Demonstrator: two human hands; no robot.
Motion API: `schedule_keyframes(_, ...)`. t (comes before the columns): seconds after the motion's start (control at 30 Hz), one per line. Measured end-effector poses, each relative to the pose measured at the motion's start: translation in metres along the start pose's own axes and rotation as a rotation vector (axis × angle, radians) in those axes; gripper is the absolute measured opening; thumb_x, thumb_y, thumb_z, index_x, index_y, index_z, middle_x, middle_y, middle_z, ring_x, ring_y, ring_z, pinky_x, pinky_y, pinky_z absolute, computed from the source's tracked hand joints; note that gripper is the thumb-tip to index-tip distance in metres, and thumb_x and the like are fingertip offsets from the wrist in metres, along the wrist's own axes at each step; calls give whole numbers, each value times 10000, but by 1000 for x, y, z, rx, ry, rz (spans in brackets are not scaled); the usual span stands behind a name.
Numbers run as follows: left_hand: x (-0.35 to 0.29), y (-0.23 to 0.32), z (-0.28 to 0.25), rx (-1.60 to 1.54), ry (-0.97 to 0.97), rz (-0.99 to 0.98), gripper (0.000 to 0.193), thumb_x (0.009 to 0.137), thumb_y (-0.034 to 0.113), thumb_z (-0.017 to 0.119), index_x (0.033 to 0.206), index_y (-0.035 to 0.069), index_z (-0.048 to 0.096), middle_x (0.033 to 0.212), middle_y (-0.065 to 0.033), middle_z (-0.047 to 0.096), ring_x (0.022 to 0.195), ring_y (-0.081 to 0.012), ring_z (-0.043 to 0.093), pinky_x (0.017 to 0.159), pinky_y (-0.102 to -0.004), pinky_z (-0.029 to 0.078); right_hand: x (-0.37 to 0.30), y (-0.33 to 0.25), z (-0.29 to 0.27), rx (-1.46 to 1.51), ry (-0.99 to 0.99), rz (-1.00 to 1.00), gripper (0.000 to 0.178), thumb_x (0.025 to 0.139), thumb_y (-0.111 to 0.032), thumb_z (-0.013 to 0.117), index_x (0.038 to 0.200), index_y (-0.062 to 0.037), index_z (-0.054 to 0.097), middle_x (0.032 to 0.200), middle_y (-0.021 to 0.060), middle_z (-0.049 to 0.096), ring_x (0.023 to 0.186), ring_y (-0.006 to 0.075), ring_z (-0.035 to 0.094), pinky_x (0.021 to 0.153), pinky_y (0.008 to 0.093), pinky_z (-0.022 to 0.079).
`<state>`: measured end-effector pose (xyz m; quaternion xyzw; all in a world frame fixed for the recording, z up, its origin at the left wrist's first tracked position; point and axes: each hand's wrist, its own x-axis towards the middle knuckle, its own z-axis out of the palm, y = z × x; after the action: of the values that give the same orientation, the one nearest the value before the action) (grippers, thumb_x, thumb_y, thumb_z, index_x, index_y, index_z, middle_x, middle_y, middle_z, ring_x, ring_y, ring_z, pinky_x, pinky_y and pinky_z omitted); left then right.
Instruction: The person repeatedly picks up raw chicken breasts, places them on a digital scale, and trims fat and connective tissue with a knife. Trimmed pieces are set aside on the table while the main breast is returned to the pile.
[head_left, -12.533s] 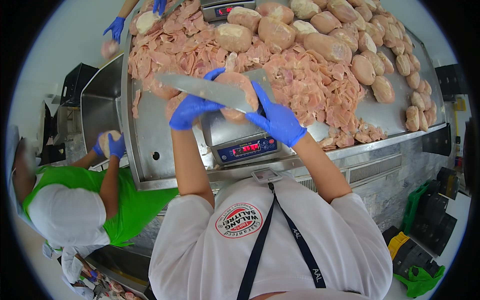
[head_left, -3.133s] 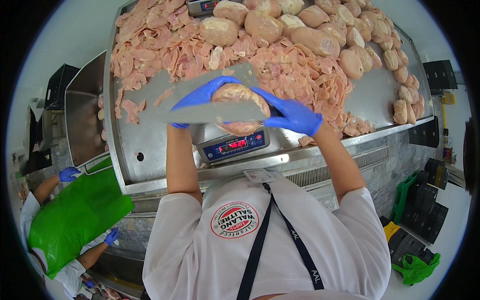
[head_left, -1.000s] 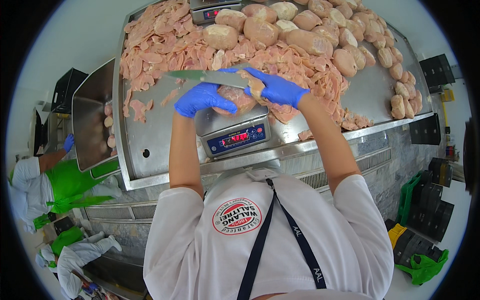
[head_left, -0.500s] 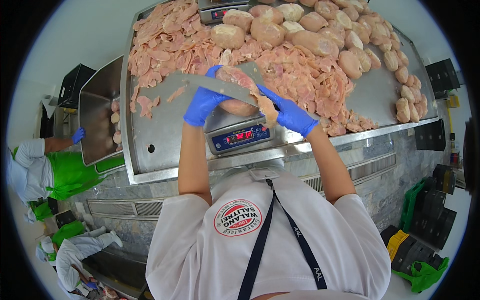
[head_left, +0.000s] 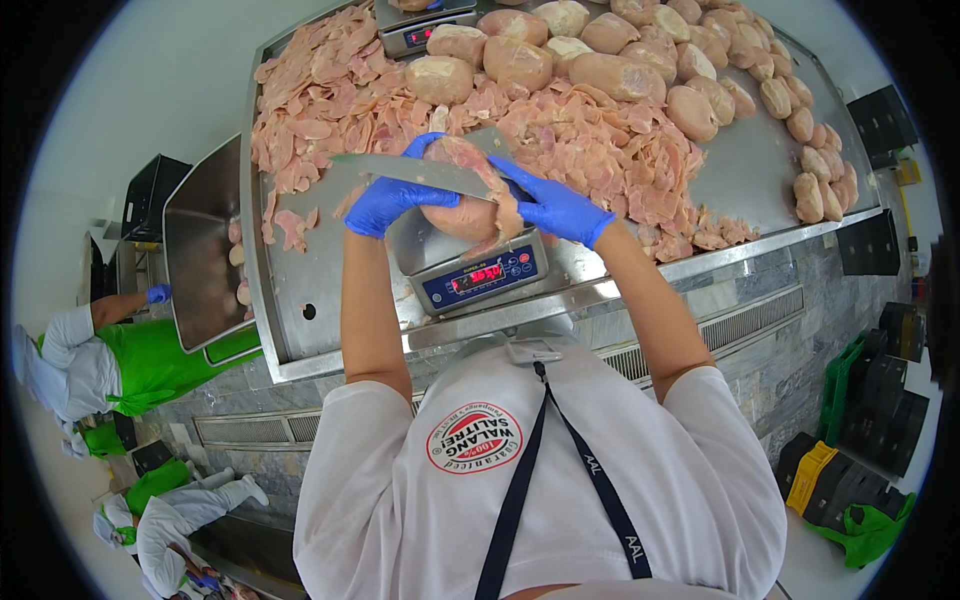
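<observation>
Both my hands wear blue gloves. My left hand (head_left: 385,205) is wrapped round the left side of a rounded pink piece of meat (head_left: 465,222) above a small digital scale (head_left: 480,280) with red digits. My right hand (head_left: 562,205) grips a knife whose handle is hidden in the fingers. The wide blade of the knife (head_left: 420,172) lies across the meat, pointing left past my left hand. Close to my right fingers, a loose strip of meat (head_left: 507,212) hangs at the blade's edge.
Thin meat trimmings (head_left: 590,140) are heaped on the steel table (head_left: 290,340). Whole rounded meat pieces (head_left: 515,62) are gathered behind and to the right. A second scale (head_left: 425,35) stands at the back. Left of the table is a steel bin (head_left: 200,250), touched by a person in a green apron (head_left: 165,365).
The meat and both hands have shifted slightly left. The strip by my right hand has moved left, closer against the meat. The view has also shifted a little.
</observation>
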<state>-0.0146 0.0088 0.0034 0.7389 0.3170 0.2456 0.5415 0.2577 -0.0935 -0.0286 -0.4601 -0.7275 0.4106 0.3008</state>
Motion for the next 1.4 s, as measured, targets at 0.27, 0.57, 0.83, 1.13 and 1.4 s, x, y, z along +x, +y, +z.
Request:
schedule_keyframes(0.27, 19, 3, 0, -86, 5, -74, 990, 670, 252, 900, 1470, 19, 365, 1384, -130, 512, 1331, -226, 448, 1129, -360, 351, 48, -23, -3, 36, 67, 180, 728, 944, -462, 536, 1565, -216, 246, 1275, 305, 589, 1163, 431, 593, 976, 455, 464)
schedule_keyframes(0.57, 8, 22, 27, 177, 226, -198, 986, 687, 267, 899, 1473, 30, 353, 1330, -112, 543, 1197, -208, 540, 1044, -348, 435, -2, -1, 21, 0, 126, 178, 839, 911, -386, 561, 1585, -208, 94, 1061, 306, 660, 931, 487, 646, 824, 531, 507)
schedule_keyframes(0.83, 22, 32, 27, -23, 144, -204, 934, 671, 214, 912, 1445, 46, 415, 1301, -66, 566, 1189, -162, 525, 1040, -336, 435, 48, -7, -19, -81, -20, 140, 817, 907, -436, 552, 1582, -247, 132, 1082, 273, 674, 947, 459, 658, 835, 510, 517)
schedule_keyframes(1.13, 23, 45, 15, 47, -25, -293, 983, 619, 138, 907, 1469, 82, 416, 1376, -72, 530, 1293, -194, 472, 1087, -357, 398, 37, 23, -33, 181, -137, 31, 709, 920, -441, 535, 1545, -208, 296, 1347, 257, 561, 1169, 433, 589, 989, 459, 471)
schedule_keyframes(1.4, 27, 61, 31, 158, 222, -198, 1029, 579, 258, 959, 1423, 35, 415, 1330, -122, 534, 1243, -242, 520, 1054, -382, 429, 28, 21, -5, 97, 124, 96, 777, 911, -467, 548, 1561, -200, 215, 1038, 269, 669, 936, 443, 656, 821, 484, 512)
